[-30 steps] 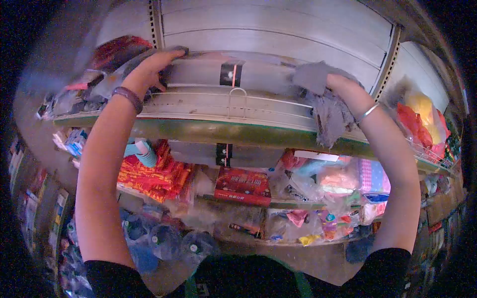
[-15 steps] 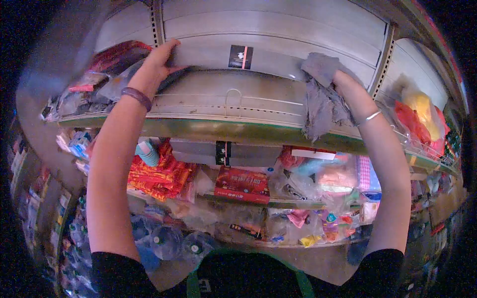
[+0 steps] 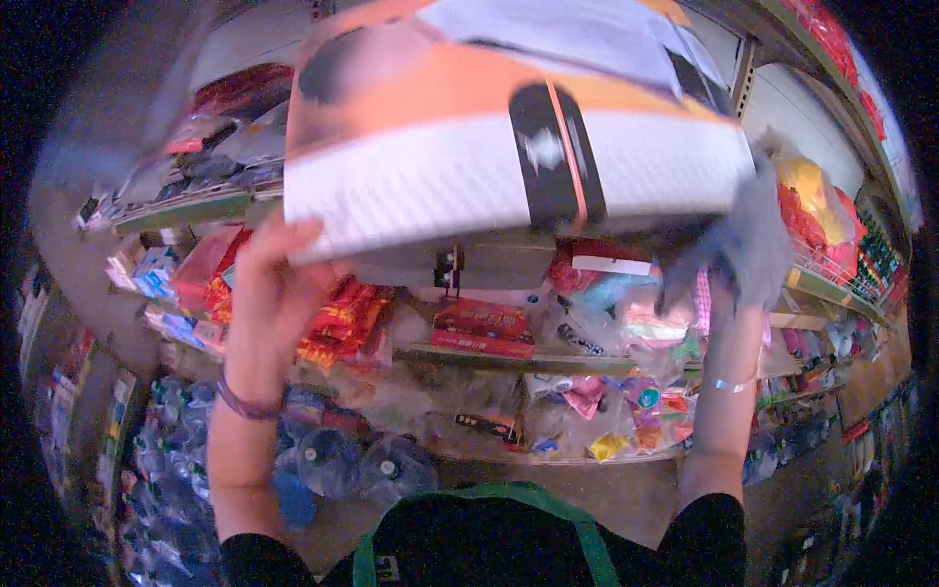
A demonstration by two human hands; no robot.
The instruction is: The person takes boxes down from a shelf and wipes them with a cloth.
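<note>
A large flat box (image 3: 421, 171), white along its front side with orange above and a black label and strap (image 3: 553, 157), is tilted up in front of me at the upper shelf. At its lower left corner, my left hand (image 3: 279, 269) grips the edge, slightly blurred, with the thumb and fingers around the corner. My right hand (image 3: 722, 284) is at the right end, with a grey cloth (image 3: 763, 240) in it, bunched against the box's lower right corner. The cloth hides most of its fingers.
Below, a shelf carries a red box (image 3: 482, 328), red-and-orange packets (image 3: 347, 328) and a grey box with a black label (image 3: 499, 269). Large water bottles (image 3: 328, 460) stand lower left. Red and yellow bags (image 3: 822, 210) lie on the upper shelf at right, dark wrapped goods (image 3: 240, 142) at left.
The box, earlier lying back on the upper shelf with only its grey-looking front showing, has come forward and tipped up, its orange face now showing. Both hands moved down and closer with it.
</note>
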